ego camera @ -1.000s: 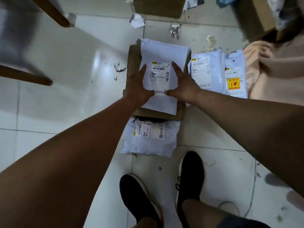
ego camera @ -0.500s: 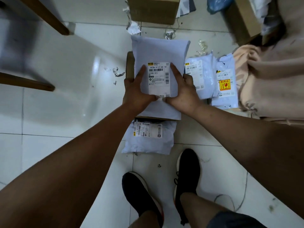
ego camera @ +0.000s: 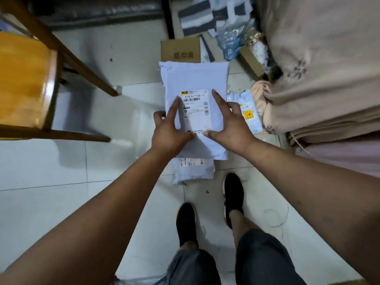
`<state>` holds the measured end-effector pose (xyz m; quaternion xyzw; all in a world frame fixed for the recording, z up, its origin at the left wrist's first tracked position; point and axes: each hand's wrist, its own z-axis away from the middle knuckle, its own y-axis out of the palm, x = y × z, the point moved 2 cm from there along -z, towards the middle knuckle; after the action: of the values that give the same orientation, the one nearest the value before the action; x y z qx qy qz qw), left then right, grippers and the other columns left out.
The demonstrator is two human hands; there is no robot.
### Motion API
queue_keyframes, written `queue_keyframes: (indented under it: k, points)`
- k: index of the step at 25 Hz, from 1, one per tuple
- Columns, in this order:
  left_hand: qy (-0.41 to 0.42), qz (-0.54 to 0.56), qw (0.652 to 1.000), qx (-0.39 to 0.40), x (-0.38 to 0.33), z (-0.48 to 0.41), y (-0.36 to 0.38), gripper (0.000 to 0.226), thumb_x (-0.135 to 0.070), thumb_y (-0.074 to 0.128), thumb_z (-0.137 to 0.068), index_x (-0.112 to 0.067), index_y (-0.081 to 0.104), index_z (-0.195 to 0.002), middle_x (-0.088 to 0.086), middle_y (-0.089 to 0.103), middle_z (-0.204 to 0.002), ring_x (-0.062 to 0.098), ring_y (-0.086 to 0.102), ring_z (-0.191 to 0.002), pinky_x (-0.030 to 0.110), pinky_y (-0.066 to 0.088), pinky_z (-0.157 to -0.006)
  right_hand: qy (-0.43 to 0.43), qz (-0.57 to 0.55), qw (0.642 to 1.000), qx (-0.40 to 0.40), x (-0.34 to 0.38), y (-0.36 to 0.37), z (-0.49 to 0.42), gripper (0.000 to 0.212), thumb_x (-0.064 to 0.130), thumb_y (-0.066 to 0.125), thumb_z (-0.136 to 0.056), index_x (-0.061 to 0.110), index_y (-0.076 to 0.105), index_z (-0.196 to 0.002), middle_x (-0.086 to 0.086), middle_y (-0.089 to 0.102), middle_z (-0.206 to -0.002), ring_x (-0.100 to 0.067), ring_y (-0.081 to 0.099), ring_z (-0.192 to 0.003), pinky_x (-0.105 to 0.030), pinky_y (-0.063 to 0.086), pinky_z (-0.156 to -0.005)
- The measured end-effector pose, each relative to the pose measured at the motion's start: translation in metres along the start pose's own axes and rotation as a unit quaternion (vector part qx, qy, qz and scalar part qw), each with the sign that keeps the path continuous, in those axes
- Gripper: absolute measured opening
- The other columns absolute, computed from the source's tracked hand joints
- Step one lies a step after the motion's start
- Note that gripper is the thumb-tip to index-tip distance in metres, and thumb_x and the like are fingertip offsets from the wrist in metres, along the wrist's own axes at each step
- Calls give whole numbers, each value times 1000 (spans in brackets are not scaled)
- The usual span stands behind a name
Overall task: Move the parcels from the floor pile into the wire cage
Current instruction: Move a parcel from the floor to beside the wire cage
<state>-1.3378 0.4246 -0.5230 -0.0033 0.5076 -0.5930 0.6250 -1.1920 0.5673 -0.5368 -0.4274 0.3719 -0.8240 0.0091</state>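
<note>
Grips a white parcel [ego camera: 195, 79] from both sides, flat and label up, out in front of the body and above the tiled floor [ego camera: 61, 182]. With the left hand [ego camera: 171, 131], lays the forefinger straight on the top face along the left edge of the shipping label [ego camera: 197, 114], presses the thumb near the label's lower edge, and curls the other fingers round the parcel's left side. With the right hand [ego camera: 231, 128], does the same in mirror: forefinger along the label's right edge, thumb at the label's foot close to the other thumb, other fingers wrapped over the right side. Shows doubled edges at the far left corner, so possibly holds a second flat item beneath; hard to tell.

On the floor just below the held one and partly hidden by it, near the black shoes [ego camera: 186, 221]: a second parcel [ego camera: 193, 172], label up. To the right, touching the heap of beige cloth [ego camera: 318, 79]: a third parcel [ego camera: 249, 118] with a yellow sticker. Beyond the held parcel's far edge: a cardboard box [ego camera: 181, 50] and, further right, a blue plastic bag [ego camera: 230, 42]. At the left: a wooden chair [ego camera: 26, 79], legs on the tiles.
</note>
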Motion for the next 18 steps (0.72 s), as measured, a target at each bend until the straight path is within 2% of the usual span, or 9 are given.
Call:
queue_keyframes:
  k: [3, 7, 9, 13, 16, 18]
  points:
    - [26, -34, 999, 27, -44, 48, -30, 105, -26, 84, -80, -53, 18, -157, 5, 28, -139, 25, 56, -114, 28, 46, -95, 37, -25, 999, -28, 33, -32, 56, 117, 36, 88, -73, 52, 8, -157, -11, 32, -142, -28, 37, -138, -38, 37, -115]
    - [76, -92, 991, 62, -97, 119, -54, 106, -30, 85, -77, -54, 19, -156, 6, 30, -139, 27, 56, -116, 29, 46, -94, 78, -49, 993, -72, 64, -78, 144, 119, 38, 88, -71, 49, 8, -158, -16, 36, -140, -31, 36, -138, -38, 36, -115]
    - [105, -110, 983, 101, -127, 157, -59, 106, -31, 85, -78, -56, 18, -155, 6, 29, -141, 28, 53, -121, 31, 47, -94, 107, -49, 988, -102, 74, -105, 195, 119, 41, 88, -71, 48, 7, -159, -16, 37, -141, -30, 36, -138, -37, 35, -115]
    - [172, -159, 959, 160, -170, 229, -50, 104, -36, 84, -80, -51, 17, -158, 10, 25, -151, 30, 43, -135, 41, 47, -103, 160, -71, 973, -151, 76, -136, 291, 118, 41, 87, -71, 51, 8, -157, -10, 35, -145, -26, 36, -140, -35, 34, -115]
    - [225, -175, 939, 193, -190, 275, -31, 104, -36, 85, -79, -47, 20, -160, 12, 28, -148, 30, 46, -132, 37, 45, -104, 194, -98, 956, -196, 67, -147, 357, 119, 41, 88, -70, 52, 8, -157, -11, 35, -146, -26, 34, -140, -39, 33, -117]
    - [254, -193, 923, 216, -198, 297, -15, 106, -33, 87, -77, -45, 23, -160, 10, 34, -140, 27, 50, -125, 31, 44, -101, 219, -110, 943, -223, 56, -147, 394, 119, 40, 89, -70, 49, 9, -158, -11, 36, -145, -27, 35, -139, -37, 34, -115]
